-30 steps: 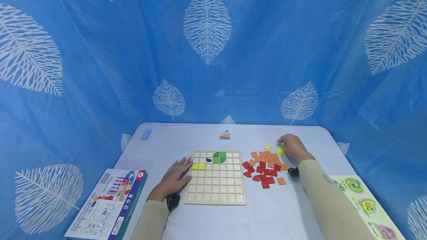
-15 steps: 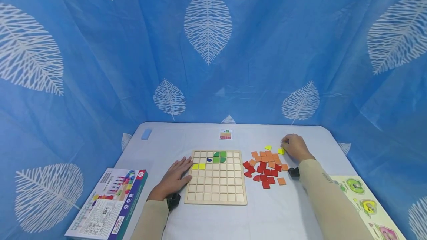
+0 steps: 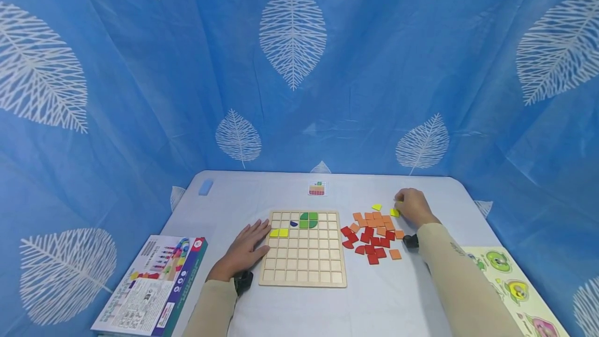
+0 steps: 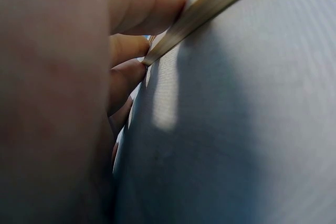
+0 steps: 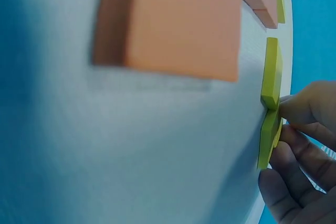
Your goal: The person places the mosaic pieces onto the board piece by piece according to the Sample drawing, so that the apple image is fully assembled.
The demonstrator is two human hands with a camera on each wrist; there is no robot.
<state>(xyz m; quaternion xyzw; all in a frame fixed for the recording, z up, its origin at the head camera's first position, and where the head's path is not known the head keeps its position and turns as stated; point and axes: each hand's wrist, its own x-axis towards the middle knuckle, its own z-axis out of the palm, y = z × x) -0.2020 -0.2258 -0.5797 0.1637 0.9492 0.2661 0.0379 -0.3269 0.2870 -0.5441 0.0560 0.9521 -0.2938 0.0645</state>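
Note:
My left hand (image 3: pixel 242 251) lies with fingers spread at the left edge of a wooden grid board (image 3: pixel 302 264); in the left wrist view the fingertips touch its side. Two yellow square tiles (image 3: pixel 279 233), a small dark blue piece (image 3: pixel 293 224) and several green tiles (image 3: pixel 308 220) sit in the board's cells. At the far right, my right hand (image 3: pixel 414 207) curls its fingers around a yellow tile (image 5: pixel 267 142), pinching it. Another yellow tile (image 5: pixel 271 74) touches it, at the thumb tip. Part of the pinched tile is hidden by the fingers.
Several orange tiles (image 3: pixel 374 222) and red tiles (image 3: pixel 367 234) lie loosely right of the board. A yellow piece (image 3: pixel 376 207) lies behind them. A picture card (image 3: pixel 317 188) and a blue block (image 3: pixel 205 187) are farther back. A box (image 3: pixel 150 285) and a printed sheet (image 3: pixel 510 280) flank the table.
My right hand has moved slightly right and towards the yellow square tile, its fingers now more drawn in. My left hand has stayed at the board's edge.

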